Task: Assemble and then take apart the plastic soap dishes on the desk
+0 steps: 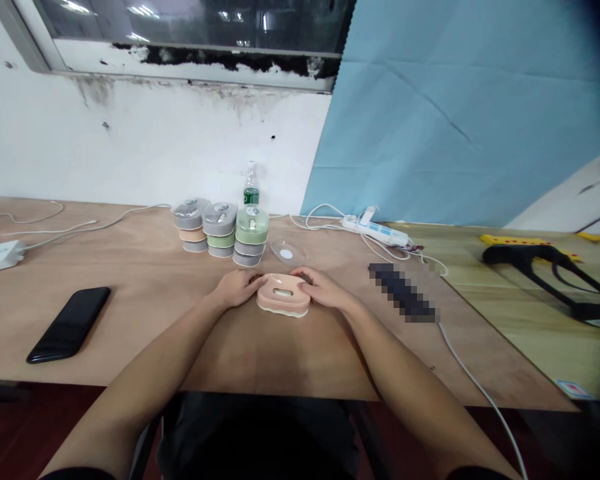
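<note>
While the person sits at a wooden table (130, 293), both hands grip one small pink box (283, 294) lying near the middle of the table, a little way in from the near edge. The left hand (235, 288) clasps its left end and the right hand (325, 288) clasps its right end, so the hands are apart with the box between them, fingers curled over its top. The box is a flat oval with its lid on and a pale slot in the lid; what it holds cannot be seen. Its long axis runs left to right across the person's view.

Just behind it stand three short stacks of similar boxes (220, 230) in grey, green and pink, all lidded, their contents hidden. A clear oval lid (286, 253) lies flat beside the stacks, and a bottle (251, 183) stands behind them. A black phone (70, 323) lies well to the left, and a white power strip (380, 232) lies to the right.
</note>
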A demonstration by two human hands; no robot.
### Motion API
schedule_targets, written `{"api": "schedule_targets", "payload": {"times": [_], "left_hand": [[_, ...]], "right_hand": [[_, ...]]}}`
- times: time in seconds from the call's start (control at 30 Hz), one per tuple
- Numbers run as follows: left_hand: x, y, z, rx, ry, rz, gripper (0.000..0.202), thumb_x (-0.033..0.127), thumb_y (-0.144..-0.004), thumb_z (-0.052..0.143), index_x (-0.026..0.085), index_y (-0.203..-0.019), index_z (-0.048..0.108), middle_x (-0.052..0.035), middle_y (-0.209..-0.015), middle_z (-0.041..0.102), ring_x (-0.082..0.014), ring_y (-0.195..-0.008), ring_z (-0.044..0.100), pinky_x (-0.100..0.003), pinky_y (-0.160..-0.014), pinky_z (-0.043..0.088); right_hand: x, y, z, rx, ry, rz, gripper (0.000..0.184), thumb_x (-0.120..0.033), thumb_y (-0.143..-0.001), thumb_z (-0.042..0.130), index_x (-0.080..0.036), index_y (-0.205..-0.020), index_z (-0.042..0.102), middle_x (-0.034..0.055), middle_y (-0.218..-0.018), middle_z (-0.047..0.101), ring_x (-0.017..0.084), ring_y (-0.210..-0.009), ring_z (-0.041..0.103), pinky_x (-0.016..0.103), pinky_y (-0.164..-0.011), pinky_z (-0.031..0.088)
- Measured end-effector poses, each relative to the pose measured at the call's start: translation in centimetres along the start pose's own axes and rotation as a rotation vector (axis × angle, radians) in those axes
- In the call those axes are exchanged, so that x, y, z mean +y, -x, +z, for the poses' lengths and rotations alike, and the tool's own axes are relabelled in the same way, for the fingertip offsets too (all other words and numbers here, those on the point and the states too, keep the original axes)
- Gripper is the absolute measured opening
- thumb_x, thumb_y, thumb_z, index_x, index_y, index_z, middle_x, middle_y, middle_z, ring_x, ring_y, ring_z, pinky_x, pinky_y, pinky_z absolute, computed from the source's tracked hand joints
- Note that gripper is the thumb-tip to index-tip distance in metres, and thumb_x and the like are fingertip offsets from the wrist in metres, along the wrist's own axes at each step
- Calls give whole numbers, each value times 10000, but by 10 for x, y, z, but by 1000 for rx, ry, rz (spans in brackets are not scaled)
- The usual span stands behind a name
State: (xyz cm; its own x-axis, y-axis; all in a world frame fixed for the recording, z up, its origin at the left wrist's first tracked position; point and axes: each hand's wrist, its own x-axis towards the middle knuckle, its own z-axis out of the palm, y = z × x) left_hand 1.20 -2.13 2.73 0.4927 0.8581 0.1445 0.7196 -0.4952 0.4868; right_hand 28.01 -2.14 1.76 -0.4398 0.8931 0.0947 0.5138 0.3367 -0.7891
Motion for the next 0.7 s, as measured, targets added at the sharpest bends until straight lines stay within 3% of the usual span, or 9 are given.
{"api": "schedule_targets", "payload": {"times": [0.2,0.33,0.43,0.53,0.7], "left_hand": [[0,1,-1,-8,-2,26,502,566,-926,317,227,-1099,644,-52,-967,703,-221,-871,632,-294,-729,450],[-2,1,-1,-11,-6,25,480,549,-923,334,226,-1111,635,-48,-960,699,-218,-859,629,-290,-715,448],[-4,-1,1,-15,-11,34,451,525,-927,339,236,-1120,627,-42,-969,701,-217,-857,633,-296,-719,449],[-5,-1,2,-10,-14,48,421,489,-927,356,238,-1145,615,-42,-993,701,-222,-876,637,-307,-741,457],[-8,-2,4,-16,-39,9,426,418,-924,365,213,-1238,567,-65,-1056,695,-236,-957,638,-327,-817,467]], "right_hand": [[3,-1,9,20,-7,-21,394,-232,-766,620,-207,-1158,583,56,-1115,648,182,-904,616,324,-798,494],[7,-6,5,268,138,-24,347,-378,-822,583,-219,-1130,609,54,-1071,646,142,-708,577,297,-686,484],[16,-12,-2,395,171,-73,368,-369,-829,568,-225,-1168,594,78,-1221,580,154,-775,585,293,-682,483],[27,-16,-7,357,190,-63,458,-329,-818,575,-233,-1264,538,86,-1307,530,156,-786,588,311,-709,491],[30,-18,-4,272,307,-21,476,-230,-790,575,-237,-1265,543,63,-1184,597,122,-659,544,322,-742,475]]}}
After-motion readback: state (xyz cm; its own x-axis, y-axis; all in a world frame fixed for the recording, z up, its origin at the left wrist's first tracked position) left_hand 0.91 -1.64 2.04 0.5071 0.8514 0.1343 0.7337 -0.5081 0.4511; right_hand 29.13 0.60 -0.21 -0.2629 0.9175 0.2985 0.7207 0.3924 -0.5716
